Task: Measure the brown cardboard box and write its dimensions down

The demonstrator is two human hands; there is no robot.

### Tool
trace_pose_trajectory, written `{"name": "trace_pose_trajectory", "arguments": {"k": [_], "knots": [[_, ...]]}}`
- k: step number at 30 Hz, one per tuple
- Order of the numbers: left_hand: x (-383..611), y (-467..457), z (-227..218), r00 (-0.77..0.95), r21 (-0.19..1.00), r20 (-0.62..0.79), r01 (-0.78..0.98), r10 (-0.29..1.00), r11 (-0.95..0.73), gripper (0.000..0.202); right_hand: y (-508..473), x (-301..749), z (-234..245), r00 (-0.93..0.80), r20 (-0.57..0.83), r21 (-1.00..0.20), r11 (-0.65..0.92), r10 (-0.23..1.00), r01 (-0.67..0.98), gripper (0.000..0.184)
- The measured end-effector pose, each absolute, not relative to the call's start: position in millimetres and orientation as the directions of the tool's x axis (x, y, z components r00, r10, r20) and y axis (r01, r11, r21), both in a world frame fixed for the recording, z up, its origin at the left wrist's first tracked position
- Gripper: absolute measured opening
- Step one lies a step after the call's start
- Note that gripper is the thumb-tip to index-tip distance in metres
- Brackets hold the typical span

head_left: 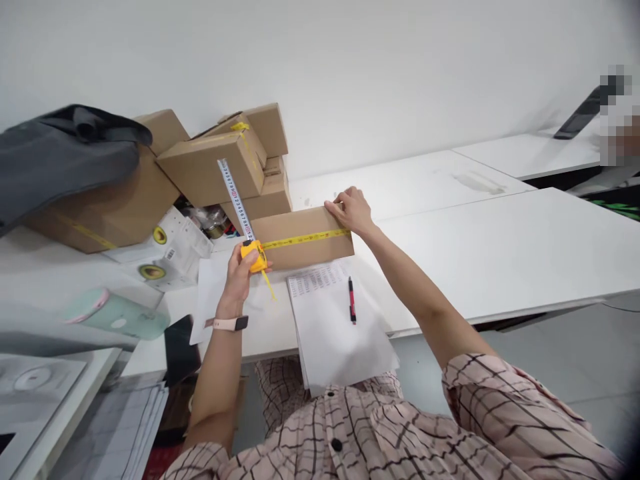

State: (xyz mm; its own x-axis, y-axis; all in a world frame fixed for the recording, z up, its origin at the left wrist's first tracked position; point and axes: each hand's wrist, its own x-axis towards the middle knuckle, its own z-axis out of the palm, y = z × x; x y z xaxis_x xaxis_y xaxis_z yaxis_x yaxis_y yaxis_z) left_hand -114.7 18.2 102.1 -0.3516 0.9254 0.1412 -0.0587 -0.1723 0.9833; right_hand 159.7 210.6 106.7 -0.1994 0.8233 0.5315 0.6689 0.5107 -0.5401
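Observation:
In my left hand (239,270) is a yellow tape measure (255,256), its case gripped beside the left end of a cardboard box (303,252). A length of white, numbered blade (234,197) sticks out from the case toward the stacked boxes, and a yellow strap (269,285) hangs below it. Yellow printed tape runs along the box. My right hand (354,210) pinches the box's upper right corner, thumb and fingers closed on its edge. Just in front of the box lie printed sheets (320,320) with a red and black pen (352,300) on top.
Several cardboard boxes (210,167) are stacked at the back left, beside a dark grey bag (65,163). Nearer are a white box with avocado pictures (165,250), a mint-green tumbler (120,313) and a black phone (181,350). White tabletops (475,247) extend right; another person shows at the far right.

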Motion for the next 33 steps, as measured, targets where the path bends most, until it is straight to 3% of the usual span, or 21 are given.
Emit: {"name": "trace_pose_trajectory", "arguments": {"k": [3,5,11,16,20,33], "knots": [[-106,23,105,-0.341,0.974,0.201,-0.027,0.918,-0.224,0.056,232,138,117,-0.317,0.529,-0.414,0.565,0.788,0.714,0.039],[-91,20,99,-0.29,0.969,0.229,-0.023,0.929,-0.246,0.059,242,126,122,-0.354,0.483,-0.39,0.559,0.801,0.732,0.038],[-25,5,53,-0.004,0.989,0.027,-0.146,1.0,-0.027,0.062,246,112,123,-0.33,0.519,-0.383,0.559,0.789,0.735,0.043],[6,3,25,-0.003,0.973,-0.065,-0.223,0.998,0.063,0.067,240,111,118,-0.39,0.56,-0.251,0.599,0.73,0.761,0.059],[14,1,19,0.01,0.966,-0.073,-0.247,0.997,0.073,0.066,239,112,117,-0.463,0.546,-0.157,0.628,0.698,0.762,0.057],[30,-2,2,-0.021,0.974,-0.111,-0.2,0.994,0.105,0.067,243,114,110,-0.474,0.57,-0.167,0.66,0.671,0.733,0.051]]}}
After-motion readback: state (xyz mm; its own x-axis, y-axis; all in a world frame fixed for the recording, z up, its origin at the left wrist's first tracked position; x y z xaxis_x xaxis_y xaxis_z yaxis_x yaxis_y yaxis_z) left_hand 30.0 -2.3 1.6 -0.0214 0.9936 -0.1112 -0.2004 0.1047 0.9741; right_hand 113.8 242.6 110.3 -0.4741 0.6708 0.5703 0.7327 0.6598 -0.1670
